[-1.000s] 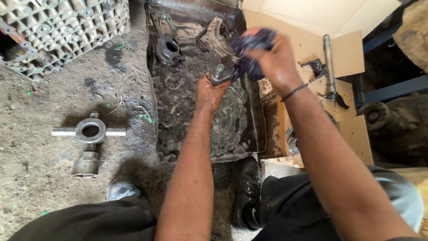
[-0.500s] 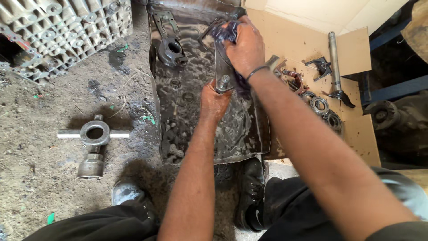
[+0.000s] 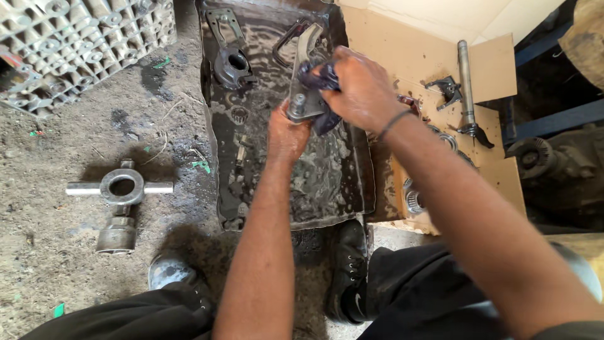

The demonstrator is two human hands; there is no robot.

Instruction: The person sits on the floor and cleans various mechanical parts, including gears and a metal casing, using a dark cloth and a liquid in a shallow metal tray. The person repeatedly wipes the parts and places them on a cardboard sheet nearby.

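Grey flat metal bracket [image 3: 303, 72] is standing upright over the dark oily wash tray [image 3: 352, 189], left hand [image 3: 287, 132] clasping its base, right hand [image 3: 357, 88] pressing a dark blue rag [image 3: 319, 79] against it.

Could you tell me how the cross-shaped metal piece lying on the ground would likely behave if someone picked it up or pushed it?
The cross-shaped metal piece looks like solid steel, so probably rigid and heavy for its size. Its four arms lie flat on the dirt floor, so it would likely scrape rather than roll. Its surface looks dry, so probably not slippery.
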